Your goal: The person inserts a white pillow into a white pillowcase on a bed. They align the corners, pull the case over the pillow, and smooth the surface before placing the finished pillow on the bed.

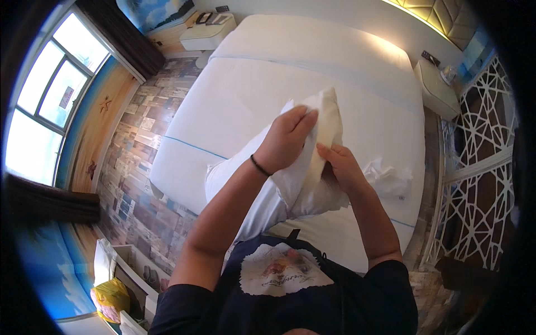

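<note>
In front of me, over the near part of the bed, I hold up a cream pillow (330,120) with a white pillowcase (237,167) partly around it. My left hand (285,137) is closed, pinching the pillowcase near its upper edge. On the other side, my right hand (347,170) grips the side of the cream pillow, thumb on top and the other fingers partly hidden. The loose white fabric hangs down to the left and below my hands. Beyond it spreads the bed (251,84), covered in white sheeting.
Crumpled white cloth (385,177) lies on the bed at the right. Nightstands (209,34) (435,89) flank the bed's far end. A white lattice screen (480,223) stands at right, a window (61,89) at left. Near left is an open cabinet (137,262) with a yellow bundle (111,296).
</note>
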`<state>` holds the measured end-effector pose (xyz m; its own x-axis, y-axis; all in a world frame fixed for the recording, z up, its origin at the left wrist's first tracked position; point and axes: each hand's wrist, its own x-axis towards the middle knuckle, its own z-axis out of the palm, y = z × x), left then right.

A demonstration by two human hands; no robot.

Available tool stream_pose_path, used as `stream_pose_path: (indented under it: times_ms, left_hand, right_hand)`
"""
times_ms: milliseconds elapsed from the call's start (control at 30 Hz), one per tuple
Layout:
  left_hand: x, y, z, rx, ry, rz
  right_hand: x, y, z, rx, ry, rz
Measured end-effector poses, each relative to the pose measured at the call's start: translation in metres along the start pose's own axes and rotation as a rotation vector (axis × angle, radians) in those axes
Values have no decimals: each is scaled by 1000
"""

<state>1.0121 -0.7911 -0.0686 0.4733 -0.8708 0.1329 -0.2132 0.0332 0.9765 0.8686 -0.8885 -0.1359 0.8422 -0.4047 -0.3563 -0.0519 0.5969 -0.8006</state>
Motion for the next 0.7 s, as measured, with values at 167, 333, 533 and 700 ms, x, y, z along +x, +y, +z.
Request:
stream_pose_path:
  times_ms: [167, 333, 533, 700]
  left_hand:
    - [10, 65, -29, -329, 284, 220]
    - [0, 115, -81, -600, 426, 292]
    - [-15, 126, -59, -202, 403, 251]
    - [-47, 89, -86, 431, 331, 261]
  right_hand:
    - [-20, -62, 45, -580, -195, -499]
    - [-42, -57, 2, -407, 208, -961]
    - [-58, -32, -3, -409, 39, -520]
    - [-48, -3, 62, -946, -247, -728]
